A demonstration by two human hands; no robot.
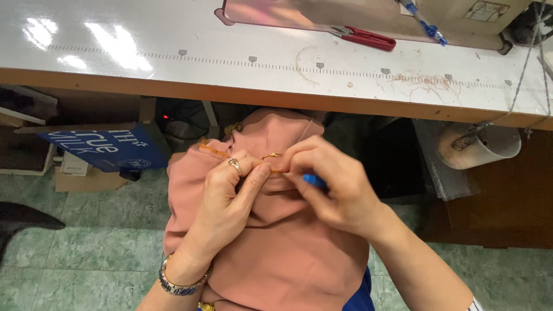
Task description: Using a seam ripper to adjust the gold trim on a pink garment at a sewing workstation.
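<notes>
**Pink garment with gold trim, held in the lap**

Pink garment [271, 253]: soft, light, limp cloth, bunched below the surface [276, 63] edge. We judge it slips easily; best gripped at the gold trim [214, 151]. Our left hand [227, 201] pinches that trim; our right hand [331, 187] pinches beside it, clasping a small blue tool [314, 181]. Red snips [364, 37] lie on the surface, well apart.
</notes>
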